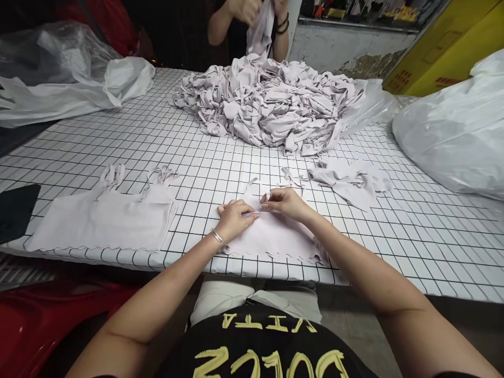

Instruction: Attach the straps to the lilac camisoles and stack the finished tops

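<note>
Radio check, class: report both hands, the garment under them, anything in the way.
Left hand on pale garment, near upper edge. Right hand pinching fabric there. Garment spread near front of table. Loose cloth beyond right hand, seemingly not blocking.

Pale lilac-grey garment (275,237), soft-looking, spread mostly flat at the front edge of a white, black-gridded table (137,136). Wavy lower hem (275,255) facing the viewer; narrow strap (252,182) pointing away at upper left; partly hidden along the top.
</note>
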Demonstrator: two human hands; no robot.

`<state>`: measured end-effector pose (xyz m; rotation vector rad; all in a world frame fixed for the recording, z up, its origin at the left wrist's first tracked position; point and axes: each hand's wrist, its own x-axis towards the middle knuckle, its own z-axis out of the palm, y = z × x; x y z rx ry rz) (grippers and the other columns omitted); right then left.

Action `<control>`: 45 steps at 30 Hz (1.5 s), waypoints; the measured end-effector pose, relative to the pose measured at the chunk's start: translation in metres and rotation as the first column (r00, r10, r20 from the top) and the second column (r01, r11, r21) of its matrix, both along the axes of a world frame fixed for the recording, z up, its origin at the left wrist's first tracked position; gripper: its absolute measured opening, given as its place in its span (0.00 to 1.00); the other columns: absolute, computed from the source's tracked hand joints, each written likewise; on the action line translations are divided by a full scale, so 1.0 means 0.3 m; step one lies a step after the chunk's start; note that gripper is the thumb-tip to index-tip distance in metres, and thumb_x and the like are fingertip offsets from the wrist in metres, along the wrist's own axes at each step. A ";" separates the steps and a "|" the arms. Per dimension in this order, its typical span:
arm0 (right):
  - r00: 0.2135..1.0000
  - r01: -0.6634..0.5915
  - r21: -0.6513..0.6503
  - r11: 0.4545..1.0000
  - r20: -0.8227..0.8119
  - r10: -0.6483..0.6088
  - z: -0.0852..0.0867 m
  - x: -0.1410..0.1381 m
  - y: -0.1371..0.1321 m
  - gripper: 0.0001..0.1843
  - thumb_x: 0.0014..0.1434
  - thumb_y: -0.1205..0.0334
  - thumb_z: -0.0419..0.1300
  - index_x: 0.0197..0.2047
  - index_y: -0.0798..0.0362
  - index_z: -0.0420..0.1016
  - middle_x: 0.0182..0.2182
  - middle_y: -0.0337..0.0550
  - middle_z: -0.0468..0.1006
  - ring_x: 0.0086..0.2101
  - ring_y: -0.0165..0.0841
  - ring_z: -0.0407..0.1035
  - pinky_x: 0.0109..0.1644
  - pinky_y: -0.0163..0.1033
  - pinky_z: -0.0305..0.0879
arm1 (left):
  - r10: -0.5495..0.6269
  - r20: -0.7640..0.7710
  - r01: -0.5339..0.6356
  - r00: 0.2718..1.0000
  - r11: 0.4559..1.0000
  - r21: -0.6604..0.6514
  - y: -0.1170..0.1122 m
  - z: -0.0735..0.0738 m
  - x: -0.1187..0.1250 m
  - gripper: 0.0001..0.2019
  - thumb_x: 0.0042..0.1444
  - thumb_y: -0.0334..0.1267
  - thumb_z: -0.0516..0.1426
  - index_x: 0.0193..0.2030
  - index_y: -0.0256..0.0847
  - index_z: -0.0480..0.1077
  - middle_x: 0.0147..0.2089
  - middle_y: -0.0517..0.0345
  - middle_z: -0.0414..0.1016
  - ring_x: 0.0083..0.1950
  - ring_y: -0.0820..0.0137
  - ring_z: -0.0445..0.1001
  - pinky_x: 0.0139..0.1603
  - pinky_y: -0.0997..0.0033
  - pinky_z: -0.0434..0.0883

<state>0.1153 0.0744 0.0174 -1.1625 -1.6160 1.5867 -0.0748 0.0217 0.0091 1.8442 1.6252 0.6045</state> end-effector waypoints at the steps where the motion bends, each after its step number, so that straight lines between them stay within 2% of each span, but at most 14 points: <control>1: 0.999 -0.020 0.037 0.999 0.030 0.019 -0.001 0.000 -0.004 0.12 0.42 0.59 0.71 0.30 0.54 0.78 0.26 0.38 0.77 0.30 0.30 0.70 0.40 0.40 0.68 | -0.001 -0.002 0.001 1.000 1.000 0.003 0.000 0.000 0.000 0.06 0.54 0.45 0.62 0.31 0.47 0.77 0.39 0.64 0.78 0.47 0.65 0.69 0.51 0.57 0.52; 6: 0.987 -0.093 0.149 0.984 0.142 0.072 -0.003 -0.007 -0.016 0.08 0.47 0.59 0.68 0.31 0.55 0.78 0.27 0.39 0.77 0.30 0.30 0.69 0.40 0.39 0.66 | -0.017 -0.015 0.018 1.000 1.000 0.004 0.000 0.004 -0.001 0.07 0.54 0.45 0.61 0.32 0.47 0.77 0.39 0.64 0.77 0.47 0.65 0.69 0.51 0.57 0.51; 11: 0.985 -0.122 0.147 0.982 0.143 0.101 -0.009 -0.012 -0.018 0.09 0.49 0.58 0.66 0.31 0.55 0.78 0.28 0.40 0.78 0.31 0.31 0.70 0.40 0.39 0.67 | -0.029 -0.020 0.029 0.999 1.000 -0.004 -0.002 0.006 -0.001 0.06 0.54 0.45 0.62 0.31 0.47 0.77 0.37 0.64 0.77 0.46 0.66 0.69 0.51 0.57 0.51; 17: 0.973 -0.090 0.229 0.969 0.226 0.037 -0.012 -0.009 -0.016 0.08 0.49 0.57 0.65 0.29 0.54 0.78 0.30 0.41 0.79 0.31 0.31 0.69 0.40 0.39 0.66 | -0.028 -0.003 0.028 1.000 1.000 -0.009 0.000 0.003 -0.001 0.08 0.53 0.46 0.62 0.29 0.46 0.77 0.37 0.64 0.77 0.46 0.65 0.69 0.51 0.56 0.51; 23: 0.973 -0.136 0.203 0.970 0.212 0.092 -0.013 -0.013 -0.023 0.09 0.49 0.57 0.65 0.30 0.54 0.78 0.26 0.39 0.77 0.29 0.30 0.69 0.38 0.38 0.65 | -0.021 -0.003 0.020 1.000 1.000 -0.022 0.002 0.006 0.002 0.06 0.53 0.45 0.62 0.30 0.47 0.77 0.37 0.64 0.78 0.47 0.65 0.68 0.52 0.56 0.51; 29: 0.980 -0.033 0.248 0.968 0.201 -0.018 -0.033 -0.033 -0.045 0.05 0.49 0.61 0.64 0.28 0.54 0.78 0.30 0.41 0.80 0.33 0.33 0.72 0.40 0.38 0.66 | -0.010 0.008 0.011 1.000 0.999 -0.032 0.003 0.001 0.000 0.07 0.52 0.44 0.62 0.29 0.46 0.76 0.38 0.64 0.78 0.47 0.64 0.69 0.52 0.56 0.51; 35: 0.987 0.041 0.303 0.952 0.135 -0.086 -0.064 -0.065 -0.074 0.05 0.49 0.63 0.62 0.25 0.54 0.74 0.26 0.39 0.77 0.31 0.32 0.70 0.36 0.36 0.65 | -0.012 -0.033 0.011 0.999 0.999 -0.047 0.018 -0.010 0.002 0.09 0.52 0.45 0.62 0.27 0.43 0.74 0.36 0.63 0.77 0.46 0.65 0.69 0.51 0.56 0.53; 37: 0.992 0.046 0.229 0.972 0.101 -0.071 -0.056 -0.075 -0.072 0.05 0.48 0.62 0.63 0.26 0.55 0.73 0.25 0.38 0.76 0.29 0.30 0.68 0.34 0.36 0.64 | -0.043 -0.078 0.039 0.996 0.998 -0.055 0.017 -0.007 0.001 0.10 0.54 0.46 0.61 0.28 0.43 0.73 0.37 0.62 0.76 0.47 0.64 0.69 0.52 0.55 0.54; 39: 0.999 0.039 0.063 0.997 0.035 -0.041 -0.032 -0.085 -0.058 0.06 0.46 0.64 0.65 0.28 0.55 0.72 0.25 0.37 0.75 0.28 0.29 0.68 0.33 0.35 0.64 | -0.062 -0.157 0.064 0.986 0.998 0.005 -0.004 0.002 -0.005 0.07 0.55 0.44 0.60 0.35 0.44 0.74 0.43 0.59 0.76 0.50 0.62 0.68 0.55 0.53 0.55; 40: 1.000 0.028 -0.044 0.999 -0.010 -0.029 -0.016 -0.090 -0.046 0.08 0.46 0.66 0.65 0.29 0.55 0.71 0.26 0.38 0.75 0.29 0.29 0.68 0.34 0.34 0.65 | -0.056 -0.208 0.073 0.976 0.994 0.076 -0.025 0.007 -0.010 0.08 0.56 0.43 0.60 0.41 0.44 0.73 0.48 0.56 0.74 0.54 0.60 0.67 0.58 0.51 0.55; 41: 0.998 0.011 -0.159 0.987 -0.059 -0.021 0.002 -0.096 -0.031 0.09 0.45 0.68 0.65 0.31 0.55 0.70 0.27 0.38 0.76 0.30 0.29 0.69 0.36 0.35 0.66 | -0.050 -0.261 0.095 0.964 0.982 0.164 -0.051 0.011 -0.017 0.13 0.57 0.42 0.60 0.48 0.44 0.71 0.55 0.52 0.71 0.58 0.58 0.65 0.61 0.48 0.53; 43: 0.989 -0.031 -0.380 0.925 -0.148 -0.028 0.037 -0.110 0.009 0.08 0.48 0.72 0.63 0.32 0.56 0.69 0.28 0.42 0.77 0.31 0.30 0.71 0.39 0.36 0.69 | -0.101 -0.353 0.217 0.930 0.926 0.308 -0.115 0.011 -0.035 0.22 0.59 0.42 0.59 0.59 0.43 0.64 0.67 0.47 0.59 0.68 0.55 0.54 0.67 0.45 0.46; 45: 0.972 -0.047 -0.533 0.845 -0.220 -0.085 0.062 -0.130 0.063 0.04 0.53 0.73 0.59 0.32 0.57 0.68 0.30 0.46 0.78 0.32 0.31 0.73 0.41 0.37 0.71 | -0.261 -0.419 0.406 0.870 0.861 0.308 -0.178 -0.002 -0.057 0.26 0.62 0.45 0.55 0.66 0.45 0.57 0.72 0.50 0.49 0.73 0.56 0.44 0.70 0.46 0.42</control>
